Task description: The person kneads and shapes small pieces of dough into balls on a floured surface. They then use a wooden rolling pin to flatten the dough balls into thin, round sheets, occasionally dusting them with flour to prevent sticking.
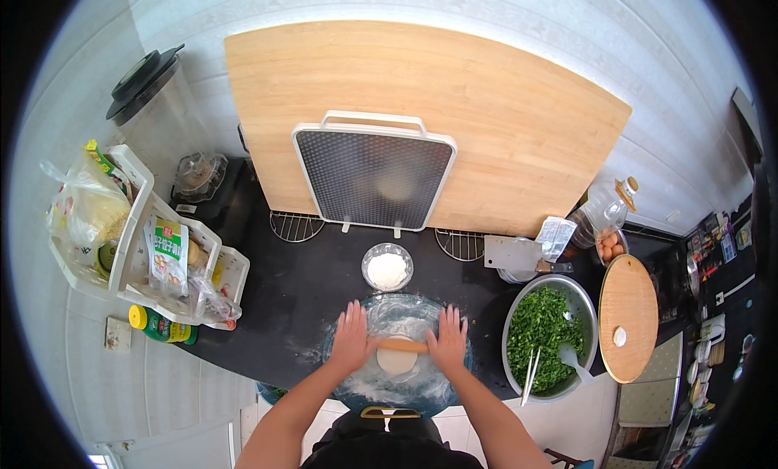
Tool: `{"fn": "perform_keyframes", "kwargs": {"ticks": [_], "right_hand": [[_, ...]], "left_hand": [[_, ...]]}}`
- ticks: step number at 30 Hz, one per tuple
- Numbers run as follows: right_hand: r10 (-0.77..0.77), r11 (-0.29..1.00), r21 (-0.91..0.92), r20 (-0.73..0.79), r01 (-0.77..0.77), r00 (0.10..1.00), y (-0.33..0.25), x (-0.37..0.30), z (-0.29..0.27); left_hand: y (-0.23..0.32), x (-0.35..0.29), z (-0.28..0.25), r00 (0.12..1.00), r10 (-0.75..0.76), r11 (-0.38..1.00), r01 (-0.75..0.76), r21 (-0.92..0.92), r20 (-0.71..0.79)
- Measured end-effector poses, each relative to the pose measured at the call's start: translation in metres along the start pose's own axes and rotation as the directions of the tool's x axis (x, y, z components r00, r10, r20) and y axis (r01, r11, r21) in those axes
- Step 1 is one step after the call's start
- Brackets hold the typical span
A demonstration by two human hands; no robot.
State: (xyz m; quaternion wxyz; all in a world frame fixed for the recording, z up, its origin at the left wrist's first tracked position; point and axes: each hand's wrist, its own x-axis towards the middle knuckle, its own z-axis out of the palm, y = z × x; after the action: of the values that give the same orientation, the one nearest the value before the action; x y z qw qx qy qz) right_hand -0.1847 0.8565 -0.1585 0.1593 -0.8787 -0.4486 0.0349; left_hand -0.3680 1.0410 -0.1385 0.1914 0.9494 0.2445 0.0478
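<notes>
A wooden rolling pin (403, 347) lies crosswise over a round, flat piece of dough (397, 362). My left hand (350, 339) presses its palm on the pin's left end, fingers stretched forward. On the other end rests the palm of my right hand (448, 341), its fingers also straight and apart. Beneath the dough is a round, dark, floured board (356, 390) at the counter's front edge. A clear bowl of white flour (387, 268) stands just beyond it. To the right, a steel basin (592, 327) holds chopped greens (543, 327), with chopsticks (531, 376) and a pale spoon (574, 360) in it.
Right of the basin is a round wooden board (628, 291) bearing a small white piece. A cleaver (515, 254) lies behind the basin, near eggs (610, 247) and a clear jug (601, 210). A large wooden board (502, 104) leans at the back. White baskets (138, 283) stand left.
</notes>
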Motion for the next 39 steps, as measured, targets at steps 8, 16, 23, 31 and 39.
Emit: {"fn": "perform_keyframes", "kwargs": {"ticks": [8,16,23,31,39], "right_hand": [[-0.205,0.979,0.035,0.15,0.202,0.967,-0.02,-0.036,-0.012],[-0.042,0.999,0.015,0.039,0.041,0.998,-0.008,-0.001,0.004],[-0.275,0.962,0.064,0.179,0.267,0.945,-0.038,-0.052,-0.021],[-0.088,0.996,0.02,-0.072,0.09,0.993,-0.023,0.021,0.01],[-0.257,0.964,0.104,0.113,0.246,0.96,-0.041,-0.044,-0.015]], "left_hand": [[-0.015,-0.063,0.006,0.993,0.005,0.999,0.0,-0.039,0.116],[-0.011,-0.022,-0.005,0.999,-0.033,0.999,0.033,-0.016,0.025],[-0.022,-0.101,0.001,0.992,-0.041,0.995,0.052,-0.086,0.122],[-0.031,-0.022,-0.004,0.995,-0.093,0.995,0.094,0.015,-0.044],[-0.028,-0.095,-0.003,0.996,-0.038,0.999,0.041,-0.032,0.083]]}}
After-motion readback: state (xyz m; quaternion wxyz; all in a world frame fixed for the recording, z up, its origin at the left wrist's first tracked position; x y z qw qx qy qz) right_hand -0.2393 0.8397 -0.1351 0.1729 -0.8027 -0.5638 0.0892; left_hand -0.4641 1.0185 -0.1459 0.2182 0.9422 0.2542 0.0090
